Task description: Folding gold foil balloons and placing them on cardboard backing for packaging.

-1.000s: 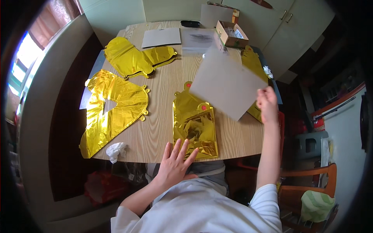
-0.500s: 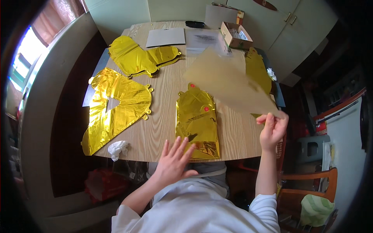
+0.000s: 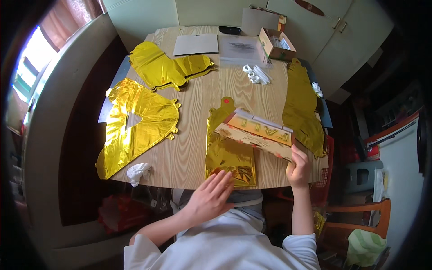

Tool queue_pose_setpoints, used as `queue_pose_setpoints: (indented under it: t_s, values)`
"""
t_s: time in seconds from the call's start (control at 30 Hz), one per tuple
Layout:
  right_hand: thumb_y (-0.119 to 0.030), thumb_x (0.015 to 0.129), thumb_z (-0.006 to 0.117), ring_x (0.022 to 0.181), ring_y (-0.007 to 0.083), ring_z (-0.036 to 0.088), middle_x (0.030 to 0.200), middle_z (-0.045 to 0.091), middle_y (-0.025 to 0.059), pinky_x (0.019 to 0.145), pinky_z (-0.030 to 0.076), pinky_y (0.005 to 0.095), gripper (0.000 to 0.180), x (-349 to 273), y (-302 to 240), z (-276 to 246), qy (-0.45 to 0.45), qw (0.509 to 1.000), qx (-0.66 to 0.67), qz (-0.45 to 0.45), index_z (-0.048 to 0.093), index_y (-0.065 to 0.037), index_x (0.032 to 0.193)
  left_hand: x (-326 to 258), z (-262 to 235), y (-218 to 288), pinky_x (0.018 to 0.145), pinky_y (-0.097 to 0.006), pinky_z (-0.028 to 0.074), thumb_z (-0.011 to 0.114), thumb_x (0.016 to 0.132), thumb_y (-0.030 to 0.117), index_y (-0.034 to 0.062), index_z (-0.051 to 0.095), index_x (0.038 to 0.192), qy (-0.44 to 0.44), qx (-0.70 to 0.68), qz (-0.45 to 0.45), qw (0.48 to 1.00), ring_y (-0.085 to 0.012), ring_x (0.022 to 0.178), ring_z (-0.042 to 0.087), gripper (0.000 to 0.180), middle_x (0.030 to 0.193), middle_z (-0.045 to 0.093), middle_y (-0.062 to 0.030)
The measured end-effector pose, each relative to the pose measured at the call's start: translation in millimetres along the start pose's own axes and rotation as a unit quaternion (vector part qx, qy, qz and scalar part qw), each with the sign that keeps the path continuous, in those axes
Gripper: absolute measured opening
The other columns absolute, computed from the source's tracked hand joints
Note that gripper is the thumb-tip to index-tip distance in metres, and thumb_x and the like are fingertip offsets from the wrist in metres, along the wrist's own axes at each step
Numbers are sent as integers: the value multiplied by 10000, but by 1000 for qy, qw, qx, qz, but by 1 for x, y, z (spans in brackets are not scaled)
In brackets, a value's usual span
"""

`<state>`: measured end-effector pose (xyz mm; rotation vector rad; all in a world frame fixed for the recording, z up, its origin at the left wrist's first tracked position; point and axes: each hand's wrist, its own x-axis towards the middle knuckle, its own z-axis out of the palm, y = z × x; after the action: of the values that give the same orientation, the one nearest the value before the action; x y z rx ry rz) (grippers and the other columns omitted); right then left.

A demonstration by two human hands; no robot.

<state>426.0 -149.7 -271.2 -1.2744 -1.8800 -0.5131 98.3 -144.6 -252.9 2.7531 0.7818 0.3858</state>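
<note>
My right hand grips the lower right corner of a flat printed card sheet, held tilted over the wooden table. Under it lies a flat gold foil balloon at the table's near edge. My left hand hovers open, fingers spread, just in front of that balloon's near end, holding nothing.
More gold foil balloons lie about: one at the left, one at the back left, one along the right edge. A crumpled white tissue, white straws, an open cardboard box and papers are also on the table. An orange chair stands to the right.
My right hand has swung the sheet down from its raised, blank-side-up position toward me, turning its printed side into view. The left hand stayed near the table edge.
</note>
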Motion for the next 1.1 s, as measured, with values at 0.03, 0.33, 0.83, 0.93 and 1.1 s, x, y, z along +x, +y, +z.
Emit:
queue_pose_setpoints:
  t_s: [0.03,0.33,0.83,0.93,1.1]
  values:
    - [93,757,584,1014,325,652,1156,630,153,838,550,401,373,0,-1,-1,-18,1000,-17,-6,531,-33,1104,3,4,4,1139,-520,296,667,842,496,60,506,1365,-1,12,-5,1000,-380,1385,365,699,1454,432,-186]
    - [75,716,551,860,302,622,921,668,104,792,487,407,175,19,-6,-8,-143,989,-1,32,619,-26,842,5,25,2,1133,-570,260,614,823,610,133,389,1479,-12,52,-25,998,-371,1410,327,842,1507,383,-141]
    - [-396,807,708,991,306,592,965,676,96,909,432,443,301,147,-61,178,-457,868,99,166,717,-99,853,5,31,1,1124,-645,203,591,784,673,231,346,1505,-37,114,-26,992,-368,1416,316,881,1547,341,-107]
    - [-406,813,696,1041,293,592,977,706,68,944,394,477,272,155,-63,181,-505,839,93,181,753,-145,860,4,33,1,1114,-669,197,581,788,678,240,345,1505,-37,111,-25,993,-372,1420,306,872,1550,337,-98]
    - [-391,819,693,1065,286,586,978,714,38,926,358,485,245,155,-54,191,-535,799,148,232,758,-159,864,4,34,0,1109,-674,203,569,794,684,249,338,1508,-39,117,-23,992,-376,1430,289,867,1555,326,-94]
